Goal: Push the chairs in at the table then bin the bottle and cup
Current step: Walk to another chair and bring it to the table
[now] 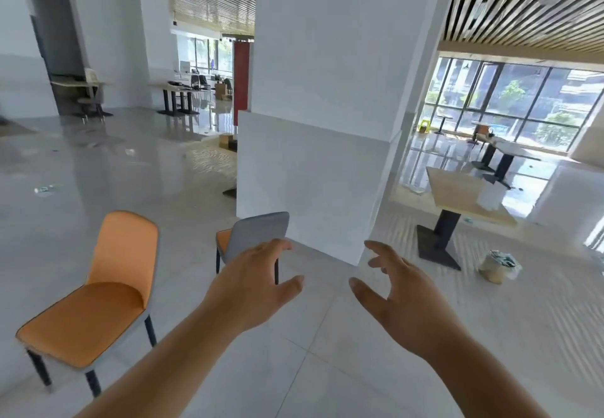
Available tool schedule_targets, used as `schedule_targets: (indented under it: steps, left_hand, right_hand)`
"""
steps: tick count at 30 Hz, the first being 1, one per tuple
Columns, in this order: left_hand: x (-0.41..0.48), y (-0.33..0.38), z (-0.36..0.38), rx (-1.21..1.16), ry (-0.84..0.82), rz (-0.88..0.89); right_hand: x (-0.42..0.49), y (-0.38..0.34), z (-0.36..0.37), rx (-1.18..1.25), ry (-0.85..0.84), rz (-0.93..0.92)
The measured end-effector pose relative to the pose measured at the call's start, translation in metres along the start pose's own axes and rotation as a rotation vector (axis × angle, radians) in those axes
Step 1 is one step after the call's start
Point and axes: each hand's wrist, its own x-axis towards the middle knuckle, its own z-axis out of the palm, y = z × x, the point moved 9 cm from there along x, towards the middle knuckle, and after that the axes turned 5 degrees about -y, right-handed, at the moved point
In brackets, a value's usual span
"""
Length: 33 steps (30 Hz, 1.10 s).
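An orange chair (98,290) with a grey shell and dark legs stands at the lower left, its seat facing me. A second chair (258,234) stands further off with its grey back toward me, just in front of the white pillar. My left hand (258,286) is held out open, fingers spread, in front of that grey chair back and apart from it. My right hand (405,300) is also open and empty, over bare floor. A wooden table (457,198) on a black pedestal stands at the right, with a blurred white thing on it. No bottle or cup is recognisable.
A wide white pillar (327,107) fills the middle. A white bag of rubbish (498,265) lies on the floor by the table's base. More tables and stools stand near the windows at right and far back left. Pale tiled floor lies around me.
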Motion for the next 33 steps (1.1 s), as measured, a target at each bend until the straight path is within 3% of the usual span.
schedule_targets:
  steps: [8, 14, 20, 26, 33]
  left_hand:
    - [0.174, -0.051, 0.068, 0.035, 0.019, -0.089]
    - [0.303, -0.097, 0.113, 0.046, -0.006, -0.225]
    - [0.410, -0.160, 0.142, 0.072, 0.034, -0.357]
    - [0.496, -0.279, 0.211, 0.059, -0.033, -0.546]
    - [0.614, -0.476, 0.316, -0.092, -0.139, -0.764]
  right_hand:
    - [0.185, 0.094, 0.058, 0.126, -0.018, -0.116]
    - [0.345, 0.170, 0.117, 0.110, -0.228, -0.200]
    - [0.501, 0.202, 0.165, 0.136, -0.285, -0.280]
    - [0.614, 0.233, 0.286, 0.067, -0.463, -0.318]
    - [0.763, 0.289, 0.453, -0.049, -0.684, -0.217]
